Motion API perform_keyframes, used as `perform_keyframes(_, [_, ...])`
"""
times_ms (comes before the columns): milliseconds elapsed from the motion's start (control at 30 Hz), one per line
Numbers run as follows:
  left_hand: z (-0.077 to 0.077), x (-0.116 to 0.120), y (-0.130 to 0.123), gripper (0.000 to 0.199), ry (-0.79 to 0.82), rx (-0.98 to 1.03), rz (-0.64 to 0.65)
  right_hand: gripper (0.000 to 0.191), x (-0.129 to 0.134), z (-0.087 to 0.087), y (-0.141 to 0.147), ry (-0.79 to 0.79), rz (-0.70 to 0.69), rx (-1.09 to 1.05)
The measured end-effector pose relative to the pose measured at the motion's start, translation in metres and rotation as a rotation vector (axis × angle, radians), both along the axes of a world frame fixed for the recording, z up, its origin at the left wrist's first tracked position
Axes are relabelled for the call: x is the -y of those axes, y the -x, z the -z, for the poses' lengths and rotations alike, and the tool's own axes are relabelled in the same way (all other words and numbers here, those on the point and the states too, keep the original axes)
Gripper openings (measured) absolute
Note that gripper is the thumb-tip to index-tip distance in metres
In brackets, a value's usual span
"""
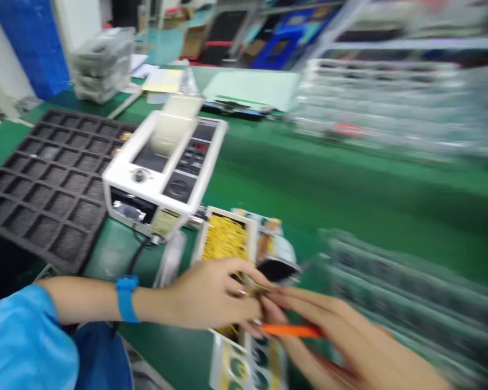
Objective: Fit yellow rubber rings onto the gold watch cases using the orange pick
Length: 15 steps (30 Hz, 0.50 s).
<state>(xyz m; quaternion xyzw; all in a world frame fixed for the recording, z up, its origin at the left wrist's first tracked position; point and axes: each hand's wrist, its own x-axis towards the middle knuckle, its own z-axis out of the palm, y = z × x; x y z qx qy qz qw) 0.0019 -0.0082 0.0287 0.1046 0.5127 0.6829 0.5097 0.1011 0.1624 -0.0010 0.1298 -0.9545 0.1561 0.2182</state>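
The left hand and right hand are meeting fingertip to fingertip, pinching a small gold part, the right also gripping an orange tool. They are working over a box holding yellow pieces on the green table. A black tray is lying beside a white tape machine.

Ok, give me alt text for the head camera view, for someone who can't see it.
Two bare hands, left hand and right hand, meet over a white tray of yellow parts on a green table; the right holds an orange tool. Behind stand a white tape dispenser and a black compartment tray.
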Motion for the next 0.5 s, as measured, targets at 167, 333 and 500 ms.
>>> perform_keyframes(167, [-0.01, 0.0, 0.0, 0.026, -0.076, -0.071, -0.007, 0.009, 0.025, -0.033, 0.021, 0.089, -0.054, -0.245])
perform_keyframes(333, [-0.007, -0.004, 0.002, 0.042, -0.034, -0.074, -0.004, 0.014, 0.024, -0.032, 0.024, 0.101, -0.061, -0.326])
perform_keyframes(500, [-0.012, -0.002, 0.001, 0.033, -0.015, -0.068, 0.017, 0.014, 0.022, -0.031, 0.02, 0.056, -0.074, -0.347])
